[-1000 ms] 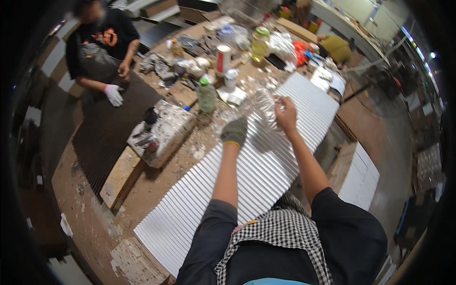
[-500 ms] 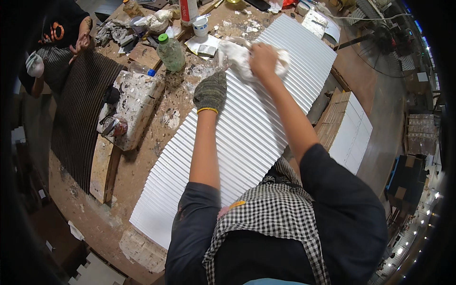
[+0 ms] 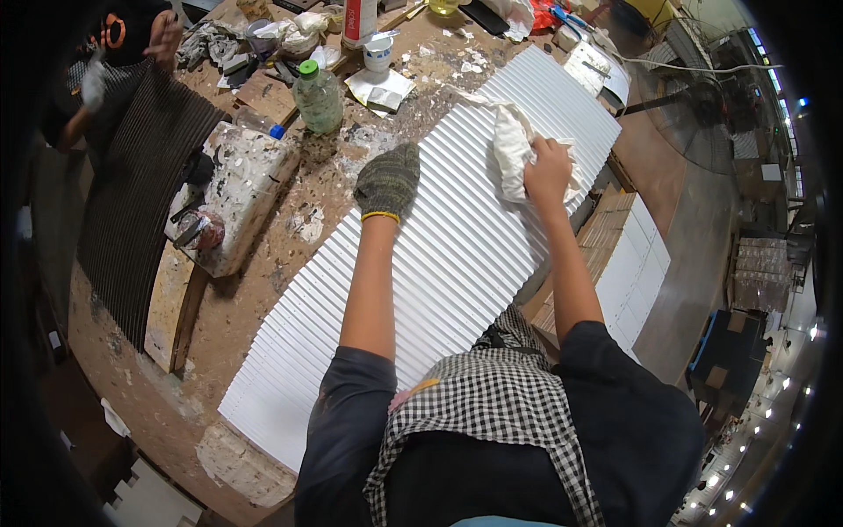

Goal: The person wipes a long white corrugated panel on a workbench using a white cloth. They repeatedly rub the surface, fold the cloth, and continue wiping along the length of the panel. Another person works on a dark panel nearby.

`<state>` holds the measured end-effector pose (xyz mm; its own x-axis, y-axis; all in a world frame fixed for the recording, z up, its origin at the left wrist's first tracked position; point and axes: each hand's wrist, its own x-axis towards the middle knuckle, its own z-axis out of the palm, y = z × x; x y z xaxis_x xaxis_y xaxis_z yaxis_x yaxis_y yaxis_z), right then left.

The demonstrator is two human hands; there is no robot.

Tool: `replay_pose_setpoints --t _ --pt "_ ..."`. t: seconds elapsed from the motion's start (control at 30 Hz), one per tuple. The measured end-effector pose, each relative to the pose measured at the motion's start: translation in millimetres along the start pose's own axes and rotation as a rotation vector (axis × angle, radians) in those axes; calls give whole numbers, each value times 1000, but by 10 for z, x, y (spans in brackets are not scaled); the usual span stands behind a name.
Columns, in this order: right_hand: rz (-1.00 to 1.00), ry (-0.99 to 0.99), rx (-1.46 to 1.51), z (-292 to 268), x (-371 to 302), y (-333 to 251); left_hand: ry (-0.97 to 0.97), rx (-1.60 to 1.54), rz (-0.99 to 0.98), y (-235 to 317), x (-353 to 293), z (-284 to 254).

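A long white panel (image 3: 439,237) with close parallel ridges lies slantwise across the bench in front of me. My left hand (image 3: 388,182), in a dark grey knitted glove with a yellow cuff, is closed over the panel's far left edge; its fingertips are hidden. Bare and closed, my right hand (image 3: 549,174) grips a crumpled white cloth (image 3: 514,154). The cloth rests on the ridges near the panel's right edge, and a loose end of it trails toward the far left edge.
Beyond my left hand stand a green-capped bottle (image 3: 318,98) and a small white cup (image 3: 378,54). A paint-spattered block (image 3: 246,184) and a dark ridged panel (image 3: 132,211) lie left. A co-worker's hand (image 3: 164,39) shows upper left. Stacked boards (image 3: 628,255) stand right.
My right hand has moved the cloth rightward and nearer, across the ridges to the panel's right side. My left hand stays at the far left edge. The co-worker's hands have shifted.
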<state>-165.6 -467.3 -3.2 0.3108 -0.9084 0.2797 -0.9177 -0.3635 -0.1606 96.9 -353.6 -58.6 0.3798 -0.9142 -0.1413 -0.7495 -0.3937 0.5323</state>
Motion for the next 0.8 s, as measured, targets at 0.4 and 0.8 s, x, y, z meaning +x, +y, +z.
replay_pose_setpoints --t 0.4,0.8 --pt "-202 99 351 719 1357 -782 -108 174 113 99 68 -109" --pt "-129 31 23 672 1045 -539 -120 85 18 114 -52 -197"
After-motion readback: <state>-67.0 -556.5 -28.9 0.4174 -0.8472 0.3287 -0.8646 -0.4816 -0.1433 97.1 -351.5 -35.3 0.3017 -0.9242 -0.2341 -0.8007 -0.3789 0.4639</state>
